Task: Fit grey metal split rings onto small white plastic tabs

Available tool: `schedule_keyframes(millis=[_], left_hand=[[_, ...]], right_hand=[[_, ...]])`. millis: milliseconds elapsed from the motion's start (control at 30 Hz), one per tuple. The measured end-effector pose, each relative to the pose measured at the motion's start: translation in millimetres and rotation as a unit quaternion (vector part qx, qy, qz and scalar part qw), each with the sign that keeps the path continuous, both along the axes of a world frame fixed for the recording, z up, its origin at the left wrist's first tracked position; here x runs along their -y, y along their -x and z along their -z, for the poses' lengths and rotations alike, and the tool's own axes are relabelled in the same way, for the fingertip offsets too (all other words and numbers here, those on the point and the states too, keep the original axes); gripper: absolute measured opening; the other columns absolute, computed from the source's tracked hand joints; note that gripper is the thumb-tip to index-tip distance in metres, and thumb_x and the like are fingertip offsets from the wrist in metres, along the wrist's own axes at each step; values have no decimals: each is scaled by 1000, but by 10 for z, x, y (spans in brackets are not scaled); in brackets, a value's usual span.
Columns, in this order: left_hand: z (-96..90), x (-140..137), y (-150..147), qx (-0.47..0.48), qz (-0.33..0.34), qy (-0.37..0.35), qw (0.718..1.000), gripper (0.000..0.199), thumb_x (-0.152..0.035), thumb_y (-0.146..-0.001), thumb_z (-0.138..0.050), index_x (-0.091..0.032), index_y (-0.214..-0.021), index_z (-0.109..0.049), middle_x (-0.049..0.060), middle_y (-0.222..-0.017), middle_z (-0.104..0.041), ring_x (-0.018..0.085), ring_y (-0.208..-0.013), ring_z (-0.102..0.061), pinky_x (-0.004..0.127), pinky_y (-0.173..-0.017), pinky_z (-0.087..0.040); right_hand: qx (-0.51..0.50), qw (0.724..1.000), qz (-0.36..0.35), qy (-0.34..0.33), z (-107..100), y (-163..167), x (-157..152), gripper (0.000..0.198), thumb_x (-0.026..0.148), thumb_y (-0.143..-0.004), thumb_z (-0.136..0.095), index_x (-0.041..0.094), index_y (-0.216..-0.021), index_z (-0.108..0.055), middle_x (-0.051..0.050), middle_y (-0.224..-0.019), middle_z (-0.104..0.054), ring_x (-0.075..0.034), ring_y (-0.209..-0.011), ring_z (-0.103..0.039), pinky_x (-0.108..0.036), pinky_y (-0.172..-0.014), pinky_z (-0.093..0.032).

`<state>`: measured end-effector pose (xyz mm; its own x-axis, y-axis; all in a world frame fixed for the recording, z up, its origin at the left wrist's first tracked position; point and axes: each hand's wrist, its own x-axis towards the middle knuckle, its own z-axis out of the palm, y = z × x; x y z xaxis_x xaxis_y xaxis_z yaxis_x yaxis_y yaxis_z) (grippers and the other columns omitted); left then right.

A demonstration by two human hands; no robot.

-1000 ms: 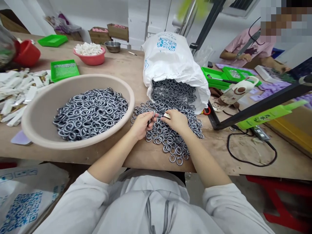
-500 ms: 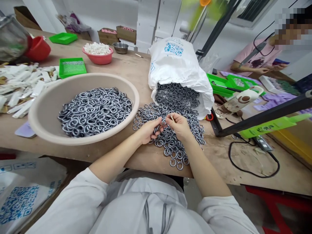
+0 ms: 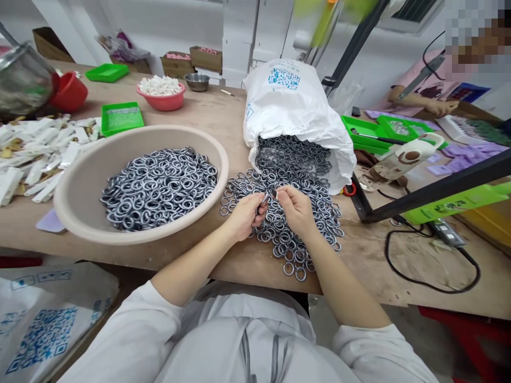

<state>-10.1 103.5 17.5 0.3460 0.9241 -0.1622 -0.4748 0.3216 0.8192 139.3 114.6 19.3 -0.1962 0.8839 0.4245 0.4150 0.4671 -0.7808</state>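
Observation:
My left hand [image 3: 246,217] is closed on a dark grey metallic ring, pinched between thumb and fingers; more rings may be hidden in the palm. Close beside it, my right hand [image 3: 296,211] is closed in a pinch. A small thin piece, part dark and part light, shows at its fingertips, too small to name. Beneath both hands spreads a pile of loose grey rings [image 3: 293,252], spilling from the mouth of a white sack [image 3: 289,109] lying on its side. To the left stands a wide beige basin [image 3: 80,186] holding a heap of similar rings [image 3: 159,186].
White strips [image 3: 35,151] are piled at the far left, by green trays and a red bowl [image 3: 162,101]. At right are a black metal frame [image 3: 431,194], a bottle [image 3: 399,162] and a power strip [image 3: 447,233] with its cable. Another person's hand [image 3: 441,108] is behind.
My fingertips have drawn slightly apart, and the thin piece in my right hand has turned. The view has shifted a little. The other person's hands have moved.

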Motion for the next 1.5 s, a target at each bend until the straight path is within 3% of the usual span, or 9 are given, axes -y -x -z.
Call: schedule_keyframes(millis=[133,333,633,833,1000,1100,1233,1367,1500], left_hand=[[13,-9,-7,-5,-43,6,999,27,-36,-77,-62,-19,-70,-42,-7,-56,-40,2,-39,-31,15,-37,-15],[23,16,-38,-3,-59,16,998,28,-36,-74,-64,-19,-71,-42,-8,-55,-41,2,-38,-31,15,-38,-17],[25,-35,8,13,-30,22,999,26,-30,-75,-64,-19,-69,-40,-8,-56,-39,2,-39,-32,14,-38,-19],[59,14,-20,17,26,-5,999,32,-39,-79,-65,-19,-71,-41,-8,-58,-40,2,-40,-32,14,-38,-19],[79,26,-42,-2,5,0,1000,31,-39,-79,-66,-18,-73,-43,-7,-59,-42,2,-41,-34,14,-38,-21],[64,17,-25,1,16,-3,1000,32,-39,-79,-67,-18,-71,-44,-7,-59,-43,3,-42,-36,14,-39,-24],[41,-17,13,1,0,-4,1000,30,-40,-76,-69,-16,-73,-52,-4,-62,-50,4,-45,-43,16,-40,-33],[57,-79,53,-18,-27,4,999,24,-31,-77,-68,-16,-95,-64,-3,-64,-57,5,-46,-48,16,-42,-38],[73,-142,90,-40,-68,43,996,21,-19,-77,-57,-15,-95,-67,-1,-68,-60,6,-48,-51,15,-40,-38]], right_hand=[[161,984,16,-81,-50,17,101,35,43,-96,-48,19,-72,-58,0,-66,-56,-13,-62,-49,-28,-60,-32],[214,970,18,-113,-38,22,118,38,43,-96,-47,19,-68,-57,-1,-64,-57,-13,-60,-50,-27,-58,-30],[113,993,-39,-3,46,63,43,34,43,-96,-47,21,-80,-67,-1,-71,-67,-14,-65,-58,-26,-64,-38],[30,991,127,7,95,-126,-260,51,61,-93,-42,22,-60,-45,2,-55,-44,-14,-57,-42,-29,-58,-31],[-6,999,-5,49,22,-36,-167,44,64,-83,-59,21,-90,-60,2,-72,-58,-13,-64,-49,-27,-61,-37],[28,997,21,70,34,-51,-242,43,61,-87,-53,20,-75,-57,2,-63,-53,-13,-59,-46,-26,-59,-36],[237,952,178,78,71,-228,-471,37,54,-86,-58,19,-75,-64,-4,-72,-64,-19,-70,-57,-29,-64,-38],[401,884,211,116,104,-238,-517,26,44,-84,-63,20,-84,-71,-14,-94,-71,-26,-84,-64,-33,-70,-42],[370,899,213,102,132,-242,-494,23,39,-86,-58,21,-87,-73,-12,-90,-72,-24,-83,-63,-31,-69,-41]])
